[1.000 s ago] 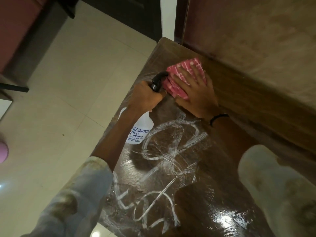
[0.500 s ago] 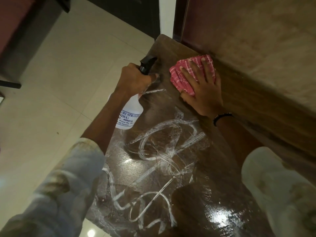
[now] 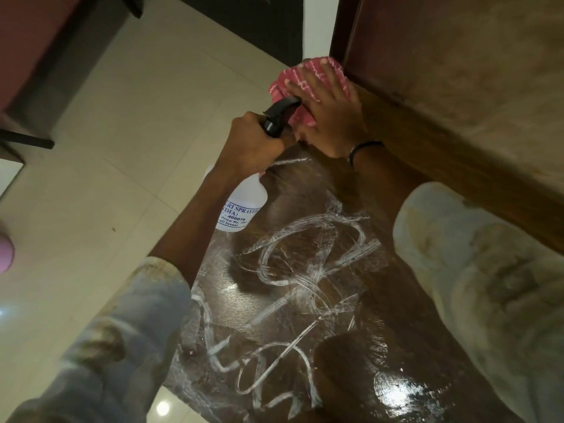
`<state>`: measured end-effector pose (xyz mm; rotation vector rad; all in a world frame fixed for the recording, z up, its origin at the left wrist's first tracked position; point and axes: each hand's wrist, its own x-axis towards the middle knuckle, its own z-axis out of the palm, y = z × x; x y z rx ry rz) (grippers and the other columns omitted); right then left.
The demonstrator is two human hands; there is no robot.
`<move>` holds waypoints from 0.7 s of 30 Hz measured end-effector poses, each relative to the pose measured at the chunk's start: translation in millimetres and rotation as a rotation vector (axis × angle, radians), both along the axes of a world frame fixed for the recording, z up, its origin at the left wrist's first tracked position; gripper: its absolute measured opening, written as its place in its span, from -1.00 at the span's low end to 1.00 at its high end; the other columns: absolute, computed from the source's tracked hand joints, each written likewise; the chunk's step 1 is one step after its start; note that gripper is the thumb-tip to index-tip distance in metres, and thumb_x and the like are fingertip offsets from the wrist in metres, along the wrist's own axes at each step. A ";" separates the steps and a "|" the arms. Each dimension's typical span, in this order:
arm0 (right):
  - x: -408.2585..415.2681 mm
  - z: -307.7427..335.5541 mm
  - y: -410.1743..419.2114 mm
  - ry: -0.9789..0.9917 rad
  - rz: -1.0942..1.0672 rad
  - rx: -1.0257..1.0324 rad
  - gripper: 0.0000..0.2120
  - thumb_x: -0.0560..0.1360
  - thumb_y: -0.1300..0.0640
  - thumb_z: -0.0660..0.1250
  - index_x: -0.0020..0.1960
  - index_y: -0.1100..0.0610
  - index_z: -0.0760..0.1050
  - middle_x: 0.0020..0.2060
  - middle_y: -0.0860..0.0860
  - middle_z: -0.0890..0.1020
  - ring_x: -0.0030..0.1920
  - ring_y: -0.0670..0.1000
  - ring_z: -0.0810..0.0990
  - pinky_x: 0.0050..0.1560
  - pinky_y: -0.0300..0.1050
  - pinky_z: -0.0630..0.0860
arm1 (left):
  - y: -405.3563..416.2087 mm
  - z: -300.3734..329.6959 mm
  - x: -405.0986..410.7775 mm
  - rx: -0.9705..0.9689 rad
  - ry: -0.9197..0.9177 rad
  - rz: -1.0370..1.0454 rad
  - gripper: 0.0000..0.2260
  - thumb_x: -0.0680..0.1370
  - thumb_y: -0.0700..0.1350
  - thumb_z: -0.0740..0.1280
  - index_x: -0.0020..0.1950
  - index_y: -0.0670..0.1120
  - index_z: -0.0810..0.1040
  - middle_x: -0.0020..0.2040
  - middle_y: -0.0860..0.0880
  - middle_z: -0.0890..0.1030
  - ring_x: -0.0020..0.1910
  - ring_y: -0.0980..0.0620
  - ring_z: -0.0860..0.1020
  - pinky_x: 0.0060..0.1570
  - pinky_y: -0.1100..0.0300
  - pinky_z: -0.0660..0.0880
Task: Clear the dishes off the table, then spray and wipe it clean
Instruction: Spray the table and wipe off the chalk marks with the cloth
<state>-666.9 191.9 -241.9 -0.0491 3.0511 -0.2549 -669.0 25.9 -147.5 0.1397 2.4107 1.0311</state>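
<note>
Cloth (image 3: 308, 74) advanced to table (image 3: 351, 346) far corner, upper centre, pressed flat under right hand (image 3: 331, 117) | spray bottle (image 3: 244, 206) gripped closed by left hand (image 3: 253, 141) | foam streaks remaining, wiping incomplete

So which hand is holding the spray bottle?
The left hand grips the white plastic spray bottle by its black trigger head. The right hand lies flat on the pink patterned cloth instead.

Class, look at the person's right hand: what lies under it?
Under the right hand lies a pink patterned cloth, pressed at the far corner of the dark wooden table. The surface beneath the cloth is hidden.
</note>
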 end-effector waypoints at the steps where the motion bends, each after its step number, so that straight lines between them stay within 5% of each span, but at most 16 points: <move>1: -4.0 0.9 -2.5 -0.016 -0.022 -0.001 -0.37 0.50 -0.30 -0.18 0.54 -0.14 0.00 0.55 -0.01 0.05 0.55 0.14 -0.06 0.51 0.18 -0.11 | -0.2 1.0 0.6 0.010 -0.006 -0.009 -0.70 0.44 0.01 0.42 -0.04 -0.24 0.61 -0.16 -0.22 0.64 -0.27 -0.09 0.58 -0.36 0.33 0.41; 7: -7.5 11.3 -27.2 -0.082 -0.064 -0.018 -0.40 0.59 -0.13 0.05 0.55 -0.08 -0.09 0.56 0.03 -0.06 0.54 0.18 -0.15 0.50 0.20 -0.19 | -4.6 5.3 7.1 0.024 0.022 -0.001 -0.67 0.45 0.04 0.41 -0.10 -0.26 0.58 -0.35 -0.15 0.51 -0.40 -0.02 0.45 -0.47 0.37 0.31; 10: -7.9 20.9 -20.4 -0.131 0.099 -0.067 -0.43 0.60 -0.08 0.13 0.54 0.01 0.06 0.55 0.08 0.01 0.54 0.17 -0.11 0.52 0.20 -0.10 | -7.3 8.3 10.0 0.043 0.026 0.043 -0.73 0.42 0.00 0.44 -0.17 -0.21 0.58 -0.33 -0.15 0.51 -0.38 -0.01 0.43 -0.37 0.23 0.34; 12: -15.8 18.5 -13.0 -0.095 0.185 -0.032 -0.42 0.55 -0.21 0.00 0.53 -0.04 0.09 0.55 0.03 0.04 0.55 0.14 -0.09 0.52 0.18 -0.09 | -10.3 10.0 10.8 0.056 0.033 0.055 -0.78 0.41 -0.01 0.46 -0.18 -0.16 0.60 -0.39 -0.08 0.50 -0.41 0.02 0.42 -0.36 0.23 0.35; 16: -28.3 12.8 -15.4 -0.074 -0.077 -0.127 -0.17 0.29 -0.30 -0.22 0.54 -0.12 0.03 0.56 0.04 0.01 0.55 0.18 -0.08 0.49 0.21 -0.07 | -14.6 10.8 8.7 0.096 0.040 0.086 -0.79 0.42 -0.05 0.45 -0.05 -0.15 0.62 -0.29 -0.12 0.61 -0.43 0.05 0.50 -0.35 0.20 0.45; 21: -3.7 7.7 -37.5 -0.005 -0.020 -0.070 -0.32 0.52 -0.22 -0.25 0.52 0.06 0.16 0.51 0.14 0.18 0.52 0.22 0.08 0.49 0.23 -0.02 | -16.8 10.1 7.1 0.109 0.035 0.109 -0.87 0.43 -0.05 0.43 -0.15 -0.08 0.54 -0.28 -0.10 0.59 -0.45 0.05 0.51 -0.39 0.24 0.44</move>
